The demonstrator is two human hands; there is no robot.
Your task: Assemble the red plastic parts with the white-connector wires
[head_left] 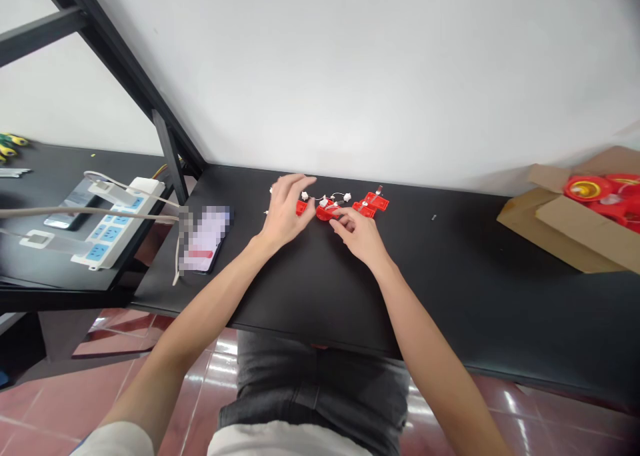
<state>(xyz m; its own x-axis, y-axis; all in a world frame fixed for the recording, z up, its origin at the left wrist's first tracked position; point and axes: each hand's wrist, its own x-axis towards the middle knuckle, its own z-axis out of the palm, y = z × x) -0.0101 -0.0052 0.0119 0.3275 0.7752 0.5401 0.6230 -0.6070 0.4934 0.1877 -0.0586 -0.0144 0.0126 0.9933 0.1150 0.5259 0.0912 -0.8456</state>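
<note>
A small red plastic housing (pixel 325 213) with white bits and wire lies on the black table in front of me. The fingers of my right hand (pixel 357 233) are bent at its right edge, gripping it against the tabletop. My left hand (pixel 285 211) hovers just left of it, thumb and fingers apart. Partly under that hand is another red piece (pixel 301 207). Thin wires with white connectors (pixel 347 197) lie behind the housing. Beyond my right hand sit red rectangular parts (pixel 376 201) with small metal pieces.
At the right, an open cardboard box (pixel 555 223) contains red plastic items (pixel 615 196). To the left are a phone (pixel 206 239), a white power strip (pixel 117 223) with cables, and a black metal frame (pixel 165 149). A tiny metal piece (pixel 434 217) lies right of the parts.
</note>
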